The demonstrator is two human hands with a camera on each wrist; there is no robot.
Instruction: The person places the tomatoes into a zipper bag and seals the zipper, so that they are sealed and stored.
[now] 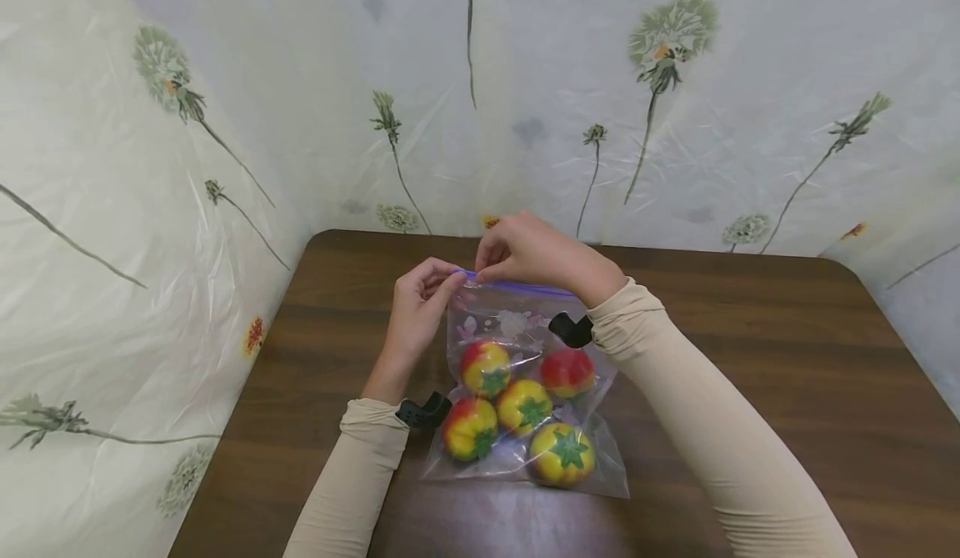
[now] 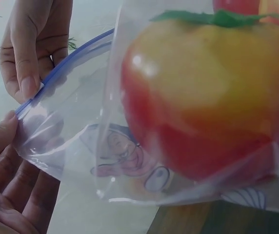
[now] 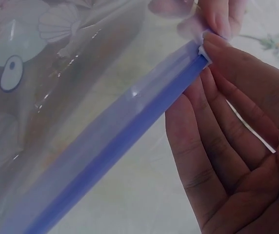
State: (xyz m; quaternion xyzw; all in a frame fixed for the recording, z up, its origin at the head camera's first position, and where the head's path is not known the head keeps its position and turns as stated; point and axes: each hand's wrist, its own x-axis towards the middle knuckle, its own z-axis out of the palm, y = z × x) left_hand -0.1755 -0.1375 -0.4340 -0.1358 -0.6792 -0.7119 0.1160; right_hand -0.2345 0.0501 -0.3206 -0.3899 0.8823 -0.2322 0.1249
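Note:
A clear zip bag (image 1: 517,304) with a blue-purple zip strip (image 3: 129,126) holds several red-and-yellow fruits (image 1: 525,405) with green leafy tops, perhaps tomatoes or persimmons. Its top edge is lifted toward the hands, and its lower part lies on the table. My left hand (image 1: 420,308) pinches the upper left corner between thumb and fingers. Just right of it, my right hand (image 1: 536,253) pinches a small white slider (image 3: 205,54) on the strip, close to that corner. In the left wrist view, one fruit (image 2: 203,97) fills much of the picture through the plastic.
The brown wooden table (image 1: 750,374) has rounded far corners. A pale plastic sheet (image 1: 525,82) printed with dandelions hangs behind it and along the left side. Black wrist cameras (image 1: 423,412) sit at both cuffs, the right one over the bag.

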